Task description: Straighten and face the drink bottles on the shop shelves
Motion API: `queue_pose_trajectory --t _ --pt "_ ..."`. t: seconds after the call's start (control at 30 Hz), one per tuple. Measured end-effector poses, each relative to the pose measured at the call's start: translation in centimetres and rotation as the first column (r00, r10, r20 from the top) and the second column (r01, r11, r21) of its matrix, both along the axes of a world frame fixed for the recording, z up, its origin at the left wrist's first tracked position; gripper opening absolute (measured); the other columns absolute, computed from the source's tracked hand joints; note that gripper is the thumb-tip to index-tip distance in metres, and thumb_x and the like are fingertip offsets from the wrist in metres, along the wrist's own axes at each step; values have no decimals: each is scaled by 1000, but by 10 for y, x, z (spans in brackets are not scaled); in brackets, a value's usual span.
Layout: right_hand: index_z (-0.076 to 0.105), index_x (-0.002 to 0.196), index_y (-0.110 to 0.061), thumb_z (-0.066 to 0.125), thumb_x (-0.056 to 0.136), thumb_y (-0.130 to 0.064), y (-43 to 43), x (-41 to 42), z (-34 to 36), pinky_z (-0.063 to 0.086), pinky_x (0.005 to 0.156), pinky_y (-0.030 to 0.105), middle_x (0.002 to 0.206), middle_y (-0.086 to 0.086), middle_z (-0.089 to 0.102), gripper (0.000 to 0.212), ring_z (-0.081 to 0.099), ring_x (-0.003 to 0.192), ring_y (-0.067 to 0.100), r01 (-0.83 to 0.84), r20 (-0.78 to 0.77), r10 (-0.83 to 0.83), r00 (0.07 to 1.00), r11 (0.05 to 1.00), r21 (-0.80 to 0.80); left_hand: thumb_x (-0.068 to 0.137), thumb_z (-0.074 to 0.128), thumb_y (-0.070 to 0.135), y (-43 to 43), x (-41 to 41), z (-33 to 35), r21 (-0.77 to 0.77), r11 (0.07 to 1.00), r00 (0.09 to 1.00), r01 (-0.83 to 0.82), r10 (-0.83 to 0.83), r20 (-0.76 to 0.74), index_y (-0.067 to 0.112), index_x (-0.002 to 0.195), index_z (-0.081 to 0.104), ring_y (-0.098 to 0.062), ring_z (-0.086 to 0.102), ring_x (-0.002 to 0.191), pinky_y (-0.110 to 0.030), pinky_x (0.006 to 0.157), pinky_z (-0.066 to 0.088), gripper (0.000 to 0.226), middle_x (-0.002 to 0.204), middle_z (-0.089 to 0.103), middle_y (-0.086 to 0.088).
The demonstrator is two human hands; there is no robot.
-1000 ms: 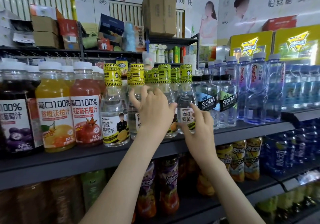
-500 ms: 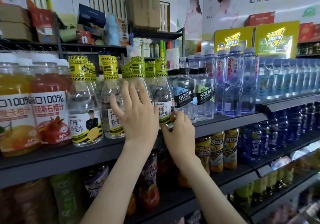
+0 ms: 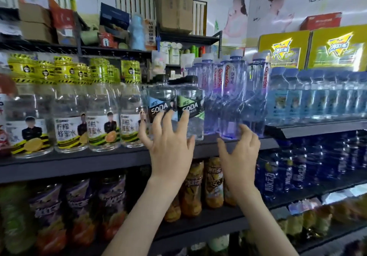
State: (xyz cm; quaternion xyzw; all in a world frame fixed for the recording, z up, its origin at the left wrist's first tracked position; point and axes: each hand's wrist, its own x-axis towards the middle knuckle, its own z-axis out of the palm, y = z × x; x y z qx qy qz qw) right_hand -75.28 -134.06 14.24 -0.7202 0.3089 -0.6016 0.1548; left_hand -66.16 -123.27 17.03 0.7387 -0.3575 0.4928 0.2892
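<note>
Two hands were up at the shelf (image 3: 83, 163) edge, both spread wide and holding nothing. The left hand (image 3: 168, 144) had its fingertips (image 3: 184, 117) at the two SODA bottles (image 3: 190, 105), which stood side by side with their labels roughly forward. The right hand (image 3: 239, 150) hovered just before the tall water bottles (image 3: 231, 97), whose red lettering faced sideways. To my eye, those wanted a light twist low down, then a pull flush to the front lip, like the honey-water bottles (image 3: 103, 124) leftward.

The left hand (image 3: 170, 146) hides the lower front of the clear black-capped soda bottle (image 3: 161, 101). The red-labelled juice bottle (image 3: 4, 117) is cut by the left edge. The purple-labelled lower-shelf bottles (image 3: 79, 206) are too blurred to read.
</note>
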Motion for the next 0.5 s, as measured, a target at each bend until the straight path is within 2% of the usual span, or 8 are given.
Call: queue_pose_trajectory --t 0.13,0.27,0.4,0.5 --pt "30 143 -3 61 90 -36 -42 -19 8 35 104 40 137 15 44 70 37 127 28 -54 -102 60 993 997 64 75 75 34 -33 -17 -3 -8 999 998 -37 37 -41 22 128 57 -35 49 120 -54 102 12 57 124 58 -15" --pt "26 146 -2 55 95 -33 -60 -17 14 30 108 33 143 13 42 66 35 133 26 -146 -200 158 967 987 73 74 78 27 -46 -18 -6 14 995 992 -94 95 -81 22 131 55 -38 47 121 -52 100 14 61 128 54 -20" --pt "22 147 -1 53 96 -32 -65 -11 18 29 106 32 143 14 40 68 34 133 27 -149 -225 170 959 983 103 72 79 27 -54 -15 -3 42 991 988 -128 131 -85 22 133 53 -39 46 123 -50 101 14 66 133 50 -22" --pt "26 146 -2 57 94 -34 -69 -8 22 30 104 32 139 14 44 68 35 129 27 -157 -197 183 963 978 140 69 82 27 -59 -11 -3 53 988 985 -148 152 -77 23 136 49 -39 44 125 -52 103 20 75 135 47 -23"
